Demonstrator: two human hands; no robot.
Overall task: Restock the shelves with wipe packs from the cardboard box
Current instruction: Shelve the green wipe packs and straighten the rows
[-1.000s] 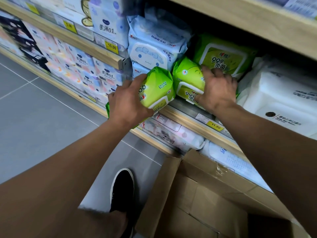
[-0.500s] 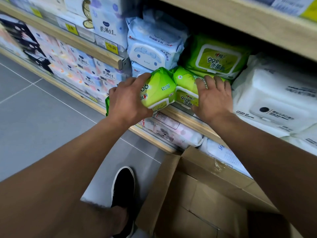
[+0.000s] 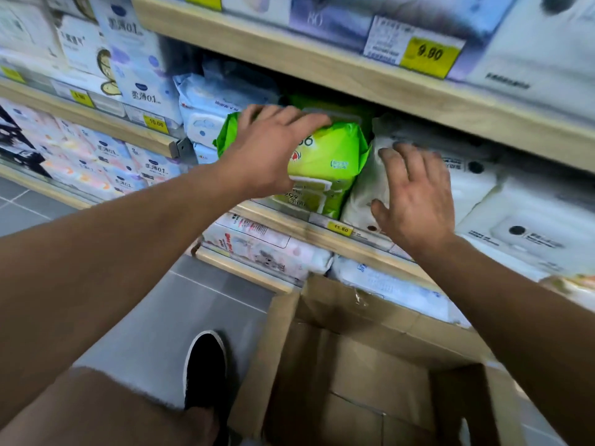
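My left hand [image 3: 270, 149] grips a green wipe pack [image 3: 331, 159] from above and holds it on top of another green pack [image 3: 306, 201] at the front of the middle shelf [image 3: 289, 225]. My right hand [image 3: 415, 191] is spread flat against a white wipe pack [image 3: 363, 181] just right of the green ones, fingers apart, holding nothing. The open cardboard box [image 3: 338, 365] stands on the floor below the shelf; its inside looks dark and I cannot see packs in it.
Blue and white wipe packs [image 3: 209, 111] sit left of the green ones, more white packs [image 3: 528, 220] to the right. The upper shelf board [image 3: 322, 69] hangs close above. Pink packs [image 3: 264, 246] fill the lower shelf. My black shoe [image 3: 206, 365] is beside the box.
My left hand has carried the green pack rightward onto the other green pack. My right hand left that green pack and moved right to the white pack. The view tilted upward.
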